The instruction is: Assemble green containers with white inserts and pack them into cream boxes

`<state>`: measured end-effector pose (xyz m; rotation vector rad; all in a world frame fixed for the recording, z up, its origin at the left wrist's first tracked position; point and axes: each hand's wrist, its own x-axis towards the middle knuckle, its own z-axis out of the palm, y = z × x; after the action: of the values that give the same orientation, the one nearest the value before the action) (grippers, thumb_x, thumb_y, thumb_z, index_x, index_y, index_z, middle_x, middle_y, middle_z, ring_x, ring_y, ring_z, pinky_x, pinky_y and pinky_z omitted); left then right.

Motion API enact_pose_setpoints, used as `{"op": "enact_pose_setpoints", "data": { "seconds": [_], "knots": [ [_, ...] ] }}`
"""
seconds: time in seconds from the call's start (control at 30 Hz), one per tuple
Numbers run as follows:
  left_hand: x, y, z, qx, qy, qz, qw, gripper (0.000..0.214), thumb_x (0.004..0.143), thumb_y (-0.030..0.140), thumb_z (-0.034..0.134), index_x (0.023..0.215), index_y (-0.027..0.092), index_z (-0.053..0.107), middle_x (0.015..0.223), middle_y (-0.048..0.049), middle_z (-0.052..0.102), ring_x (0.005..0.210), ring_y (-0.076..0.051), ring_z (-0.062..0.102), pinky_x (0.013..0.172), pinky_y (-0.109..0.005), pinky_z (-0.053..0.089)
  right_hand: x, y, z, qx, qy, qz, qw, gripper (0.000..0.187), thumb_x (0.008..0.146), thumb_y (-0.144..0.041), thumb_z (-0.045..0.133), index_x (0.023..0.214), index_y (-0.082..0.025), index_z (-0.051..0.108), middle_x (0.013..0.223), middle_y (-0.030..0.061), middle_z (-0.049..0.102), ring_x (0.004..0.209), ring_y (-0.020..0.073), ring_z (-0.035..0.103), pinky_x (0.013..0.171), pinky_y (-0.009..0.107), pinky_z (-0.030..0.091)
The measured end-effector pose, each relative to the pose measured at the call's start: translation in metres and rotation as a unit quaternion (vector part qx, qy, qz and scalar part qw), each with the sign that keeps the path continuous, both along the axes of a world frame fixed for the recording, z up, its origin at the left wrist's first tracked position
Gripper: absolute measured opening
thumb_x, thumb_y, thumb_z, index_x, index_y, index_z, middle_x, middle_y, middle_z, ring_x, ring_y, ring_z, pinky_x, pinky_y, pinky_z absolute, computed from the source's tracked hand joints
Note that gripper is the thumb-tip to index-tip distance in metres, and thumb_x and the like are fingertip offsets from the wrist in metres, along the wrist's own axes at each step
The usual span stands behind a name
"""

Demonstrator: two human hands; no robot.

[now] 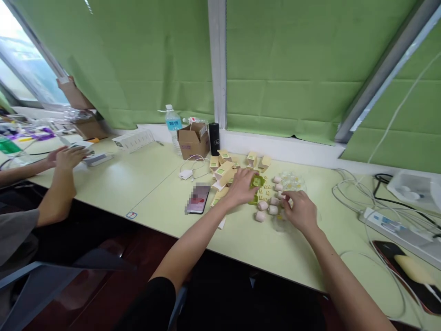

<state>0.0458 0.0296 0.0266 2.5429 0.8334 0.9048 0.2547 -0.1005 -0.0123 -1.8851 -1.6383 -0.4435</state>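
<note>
My left hand (243, 186) reaches over the pale green table (148, 184), fingers curled down beside a small green packet (257, 181) and a heap of little yellow cartons (223, 169). My right hand (300, 209) is closed in a pinch over a cluster of small pink cylinders (268, 207), next to a clear plastic tray (292, 182). What its fingers hold is too small to make out. Small yellow tabs (264, 191) lie between the two hands.
A phone (198, 198) lies left of my left arm, with a white charger (186, 174), brown cardboard box (193, 140), water bottle (172, 124) and black can (214, 138) behind. Another person's hands (67, 156) rest far left. A power strip (396, 225) and cables lie right.
</note>
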Motion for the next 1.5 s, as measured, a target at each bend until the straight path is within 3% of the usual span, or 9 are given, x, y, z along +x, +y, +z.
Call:
{"op": "enact_pose_setpoints", "data": {
  "seconds": [0.13, 0.27, 0.43, 0.63, 0.87, 1.0, 1.3, 1.4, 1.5],
  "knots": [
    [0.028, 0.019, -0.010, -0.100, -0.148, -0.001, 0.984, 0.041, 0.085, 0.021, 0.067, 0.125, 0.021, 0.055, 0.126, -0.0095, 0.056, 0.118, -0.023, 0.056, 0.103, -0.039, 0.050, 0.005, 0.020, 0.008, -0.067, -0.010, 0.001, 0.998, 0.018, 0.085, -0.015, 0.059, 0.091, -0.022, 0.074, 0.087, 0.0055, 0.075, 0.088, 0.0243, 0.058, 0.071, 0.034, 0.040],
    [0.035, 0.021, -0.021, -0.186, -0.233, -0.051, 0.953, 0.041, 0.085, 0.019, 0.065, 0.125, 0.022, 0.055, 0.134, -0.0107, 0.054, 0.120, -0.021, 0.059, 0.098, -0.034, 0.054, 0.003, 0.037, 0.013, -0.140, -0.008, -0.002, 0.990, 0.017, 0.085, -0.015, 0.062, 0.087, -0.023, 0.077, 0.090, 0.0059, 0.076, 0.094, 0.0260, 0.057, 0.078, 0.035, 0.040],
    [0.029, 0.012, -0.026, -0.270, -0.318, -0.157, 0.895, 0.042, 0.086, 0.024, 0.067, 0.124, 0.021, 0.049, 0.134, -0.0127, 0.058, 0.116, -0.022, 0.065, 0.097, -0.040, 0.056, -0.016, 0.056, 0.016, -0.235, -0.023, -0.007, 0.972, 0.015, 0.083, -0.023, 0.066, 0.089, -0.022, 0.079, 0.102, 0.0097, 0.076, 0.108, 0.0296, 0.055, 0.087, 0.039, 0.036],
    [0.029, 0.010, -0.029, -0.346, -0.404, -0.209, 0.821, 0.052, 0.076, 0.030, 0.083, 0.118, 0.020, 0.054, 0.126, -0.0126, 0.063, 0.111, -0.025, 0.068, 0.097, -0.043, 0.056, -0.034, 0.074, 0.021, -0.342, -0.022, -0.076, 0.936, 0.021, 0.079, -0.028, 0.067, 0.095, -0.020, 0.078, 0.110, 0.0138, 0.074, 0.117, 0.0326, 0.054, 0.093, 0.040, 0.033],
    [0.028, 0.009, -0.028, -0.368, -0.410, -0.226, 0.803, 0.059, 0.073, 0.031, 0.086, 0.123, 0.018, 0.057, 0.127, -0.0159, 0.066, 0.113, -0.029, 0.068, 0.097, -0.047, 0.056, -0.042, 0.077, 0.017, -0.351, -0.016, -0.097, 0.931, 0.031, 0.078, -0.029, 0.067, 0.105, -0.014, 0.075, 0.114, 0.0179, 0.071, 0.119, 0.0343, 0.054, 0.095, 0.041, 0.032],
    [0.027, 0.007, -0.027, -0.371, -0.417, -0.234, 0.796, 0.065, 0.074, 0.033, 0.086, 0.128, 0.018, 0.054, 0.128, -0.0169, 0.066, 0.111, -0.029, 0.070, 0.096, -0.046, 0.056, -0.044, 0.078, 0.016, -0.345, -0.005, -0.091, 0.934, 0.025, 0.077, -0.026, 0.068, 0.098, -0.015, 0.075, 0.110, 0.0171, 0.072, 0.118, 0.0350, 0.056, 0.095, 0.041, 0.033],
    [0.027, 0.007, -0.031, -0.406, -0.439, -0.230, 0.767, 0.069, 0.069, 0.034, 0.091, 0.125, 0.019, 0.053, 0.122, -0.0149, 0.069, 0.107, -0.026, 0.071, 0.093, -0.040, 0.053, -0.039, 0.066, 0.026, -0.276, 0.058, -0.072, 0.957, 0.012, 0.077, -0.014, 0.065, 0.085, -0.022, 0.069, 0.090, 0.0074, 0.074, 0.099, 0.0262, 0.065, 0.083, 0.036, 0.038],
    [0.028, 0.006, -0.032, -0.428, -0.449, -0.226, 0.751, 0.069, 0.067, 0.031, 0.092, 0.126, 0.018, 0.057, 0.122, -0.0144, 0.069, 0.100, -0.022, 0.070, 0.083, -0.033, 0.053, -0.029, 0.054, 0.028, -0.110, 0.188, -0.037, 0.975, 0.002, 0.085, -0.022, 0.060, 0.085, -0.023, 0.063, 0.090, 0.0049, 0.073, 0.088, 0.0227, 0.066, 0.072, 0.032, 0.042],
    [0.027, 0.003, -0.029, -0.457, -0.456, -0.235, 0.727, 0.068, 0.067, 0.025, 0.092, 0.127, 0.018, 0.062, 0.124, -0.0128, 0.069, 0.094, -0.017, 0.067, 0.075, -0.027, 0.049, -0.023, 0.042, 0.026, 0.085, 0.346, 0.065, 0.932, 0.011, 0.089, -0.033, 0.060, 0.087, -0.023, 0.056, 0.089, 0.0037, 0.071, 0.086, 0.0217, 0.068, 0.067, 0.030, 0.048]
  ]
}}
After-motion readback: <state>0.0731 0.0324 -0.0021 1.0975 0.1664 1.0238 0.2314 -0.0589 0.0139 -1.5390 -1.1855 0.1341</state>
